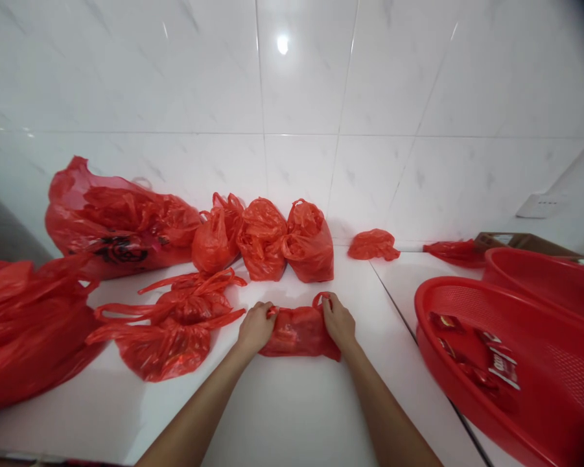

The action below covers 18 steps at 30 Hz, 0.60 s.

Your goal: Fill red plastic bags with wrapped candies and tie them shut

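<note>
A small filled red plastic bag [299,334] lies on the white tiled floor straight ahead of me. My left hand [255,326] is closed on its left handle and my right hand [338,320] is closed on its right handle, one at each end of the bag. Beyond it three tied red bags [265,239] stand in a row against the wall.
Two untied red bags [175,324] lie to the left, with larger red bags [111,220] behind and at the far left [24,324]. A red mesh basket [554,363] holding small packets [503,370] sits at the right, another red basket behind it. A crumpled bag [373,245] lies by the wall.
</note>
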### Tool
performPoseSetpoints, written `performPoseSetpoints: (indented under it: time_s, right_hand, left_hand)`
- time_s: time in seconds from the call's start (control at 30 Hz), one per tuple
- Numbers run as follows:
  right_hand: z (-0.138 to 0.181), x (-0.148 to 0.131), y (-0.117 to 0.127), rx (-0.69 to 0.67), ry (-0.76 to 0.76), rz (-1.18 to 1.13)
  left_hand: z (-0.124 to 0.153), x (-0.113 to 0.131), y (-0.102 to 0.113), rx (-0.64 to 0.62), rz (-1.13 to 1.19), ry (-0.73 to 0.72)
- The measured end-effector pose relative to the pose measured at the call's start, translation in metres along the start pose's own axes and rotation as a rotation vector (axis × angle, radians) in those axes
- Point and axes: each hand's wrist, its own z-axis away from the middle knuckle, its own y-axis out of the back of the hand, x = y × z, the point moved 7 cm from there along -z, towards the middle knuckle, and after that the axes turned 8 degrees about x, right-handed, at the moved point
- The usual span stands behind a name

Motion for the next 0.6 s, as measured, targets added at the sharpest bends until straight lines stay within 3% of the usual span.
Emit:
performPoseSetpoints:
  time_s: [0.17, 0.33, 0.6]
  right_hand:
    - [0.008, -0.015, -0.007, -0.030, 0.112, 0.044]
    - [0.003, -0.011, -0.010, -0.065, 0.138, 0.132]
    - [-0.006, -0.005, -0.012, -0.010, 0.089, 0.177]
  left_hand:
    - [-0.006, 0.015, -0.011, -0.024, -0.077, -0.046]
    - [-0.008, 0.005, -0.019, -0.105, -0.136, -0.033]
    - [0.001, -0.005, -0.010, -0.154, -0.211, -0.032]
